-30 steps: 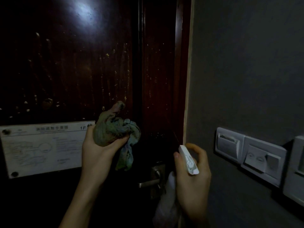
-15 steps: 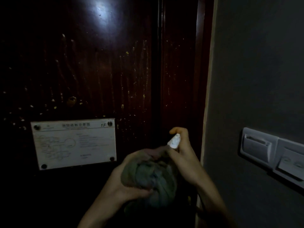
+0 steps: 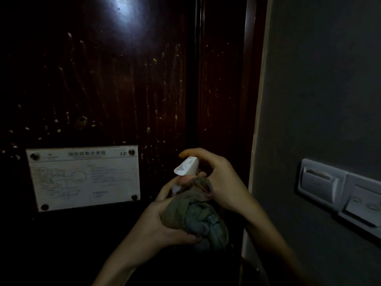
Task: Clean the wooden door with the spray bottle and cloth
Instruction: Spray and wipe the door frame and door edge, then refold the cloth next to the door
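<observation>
The left hand gripped a bunched grey-green cloth, its fingers curled round the cloth's near side. Just above and to the right, the right hand was wrapped round the spray bottle, with the forefinger arched over its white spray head. The cloth's top sat directly under that head and hid the bottle's body. Both were held before the dark wooden door, which was speckled with pale droplets, right of the evacuation-plan plaque. A card-switch panel sat on the grey wall at right.
</observation>
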Demonstrator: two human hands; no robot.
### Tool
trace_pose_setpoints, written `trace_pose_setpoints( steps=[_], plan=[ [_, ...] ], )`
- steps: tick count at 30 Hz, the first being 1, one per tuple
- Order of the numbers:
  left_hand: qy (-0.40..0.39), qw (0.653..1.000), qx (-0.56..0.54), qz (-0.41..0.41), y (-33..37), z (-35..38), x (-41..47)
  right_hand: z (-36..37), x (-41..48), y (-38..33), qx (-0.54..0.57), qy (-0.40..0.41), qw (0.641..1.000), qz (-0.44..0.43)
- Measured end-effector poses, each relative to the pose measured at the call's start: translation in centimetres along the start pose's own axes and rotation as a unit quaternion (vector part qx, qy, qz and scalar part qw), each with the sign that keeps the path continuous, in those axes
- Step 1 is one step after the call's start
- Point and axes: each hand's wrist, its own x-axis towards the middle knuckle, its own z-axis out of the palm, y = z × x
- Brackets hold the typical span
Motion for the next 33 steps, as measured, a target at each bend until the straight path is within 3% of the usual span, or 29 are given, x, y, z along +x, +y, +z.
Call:
trace_pose_setpoints(
  steps=[4,9,14,16,17,19,22,28,33],
  plan=[
    [0.034,0.999,-0.006,-0.023,0.9,0.3,0.3,-0.8,0.4,0.0,-0.034,-0.062,0.997,-0.008],
    [0.074,0.995,-0.047,-0.047,1.6,0.4,1.1,-0.4,0.4,-0.2,0.006,-0.057,0.998,-0.012],
    [0.112,0.985,-0.097,-0.085,2.3,0.2,2.3,-1.9,-2.4,0.9,0.048,0.032,0.998,0.038],
    [0.136,0.980,-0.113,-0.096,2.7,0.2,2.8,-1.1,-4.6,1.2,0.093,-0.031,0.993,0.064],
    [0.147,0.978,-0.113,-0.097,3.0,0.3,3.1,0.1,-5.3,1.2,0.058,-0.061,0.994,0.064],
    [0.159,0.977,-0.102,-0.094,3.5,0.8,3.7,2.1,-5.4,1.8,-0.046,-0.010,0.998,0.046],
    [0.160,0.982,-0.058,-0.082,4.0,1.0,4.5,3.4,-5.0,1.9,0.038,0.123,0.991,0.032],
    [0.123,0.988,-0.071,-0.065,6.5,-1.0,5.3,2.0,-5.8,2.4,0.262,0.304,0.912,0.089],
    [0.113,0.992,0.002,-0.059,8.1,-1.6,6.3,3.2,-5.4,6.4,0.430,0.274,0.824,0.250]
  ],
)
